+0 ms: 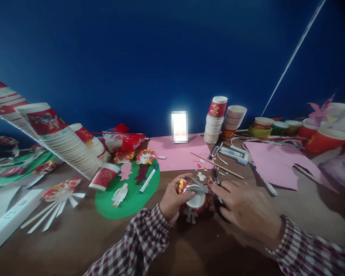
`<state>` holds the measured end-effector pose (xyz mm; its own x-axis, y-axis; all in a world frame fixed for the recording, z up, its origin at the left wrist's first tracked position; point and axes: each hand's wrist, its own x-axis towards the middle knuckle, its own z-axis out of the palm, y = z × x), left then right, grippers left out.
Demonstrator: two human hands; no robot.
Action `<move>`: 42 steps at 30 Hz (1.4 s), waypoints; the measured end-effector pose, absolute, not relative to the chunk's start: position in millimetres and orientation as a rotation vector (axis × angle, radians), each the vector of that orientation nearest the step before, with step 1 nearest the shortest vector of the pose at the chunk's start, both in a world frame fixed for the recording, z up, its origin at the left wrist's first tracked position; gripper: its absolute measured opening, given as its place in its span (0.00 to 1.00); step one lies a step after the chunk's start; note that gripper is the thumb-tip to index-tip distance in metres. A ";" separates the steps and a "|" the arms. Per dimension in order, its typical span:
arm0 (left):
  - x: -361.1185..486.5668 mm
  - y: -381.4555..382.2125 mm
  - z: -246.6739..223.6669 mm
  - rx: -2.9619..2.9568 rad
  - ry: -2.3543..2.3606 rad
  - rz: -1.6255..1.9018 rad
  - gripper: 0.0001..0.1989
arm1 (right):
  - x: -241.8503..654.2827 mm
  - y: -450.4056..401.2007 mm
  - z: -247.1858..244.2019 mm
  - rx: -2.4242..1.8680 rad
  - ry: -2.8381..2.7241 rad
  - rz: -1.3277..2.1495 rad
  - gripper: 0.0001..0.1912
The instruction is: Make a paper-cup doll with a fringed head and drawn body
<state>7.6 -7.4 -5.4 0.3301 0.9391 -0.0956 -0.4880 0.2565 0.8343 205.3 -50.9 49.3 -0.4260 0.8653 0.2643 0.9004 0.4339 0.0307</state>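
Note:
My left hand [175, 198] pinches a cut paper cup piece [196, 200], its round white base facing up and a red and yellow patterned part by the fingers. In my right hand [241, 205] are black-handled scissors [222, 210]. The grey scissor blades stand apart over the cup piece, close to my left thumb. A pale figure-shaped cutout [191, 215] shows just below the cup base. Small paper scraps [201, 176] lie behind the blades.
On the left, a green round sheet [109, 203] bears figure cutouts and a marker [148, 179]. Stacked paper cups [74, 153] lean behind it. Pink sheets [178, 153], a wooden stick [218, 165], more cup stacks [213, 128] and a white power strip [14, 218] are around.

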 end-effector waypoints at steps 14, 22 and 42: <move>7.1 -5.8 -4.9 0.718 0.623 1.058 0.31 | 205.1 -48.9 52.2 -1.500 -2.488 -0.258 0.16; 4.9 -8.1 -1.5 0.707 0.640 1.036 0.31 | 207.8 -48.6 55.8 -1.453 -2.546 -0.286 0.14; 2.7 -5.7 -3.0 0.754 0.665 1.008 0.34 | 214.9 -44.2 58.5 -1.394 -2.631 -0.263 0.11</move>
